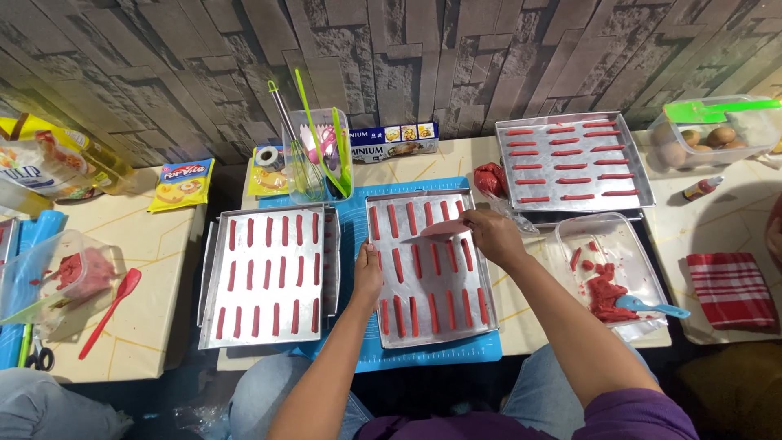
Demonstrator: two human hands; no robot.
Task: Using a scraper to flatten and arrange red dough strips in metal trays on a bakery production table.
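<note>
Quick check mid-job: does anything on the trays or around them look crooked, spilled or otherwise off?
Mostly tidy. The left metal baking tray sits slightly askew on the blue silicone mat, its left side off the mat. In the middle metal tray, under the right hand, the red dough sticks lean unevenly. Red dough smears the clear plastic container.

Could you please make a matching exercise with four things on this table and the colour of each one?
Things:
1. spatula beside the left tray
2. silicone mat under the trays
3. folded cloth at the right
4. small scraper in the clear container

Colours:
A. red and white stripes
B. plain red
C. light blue handle
D. blue

Pairs: 1-B, 2-D, 3-A, 4-C
</note>
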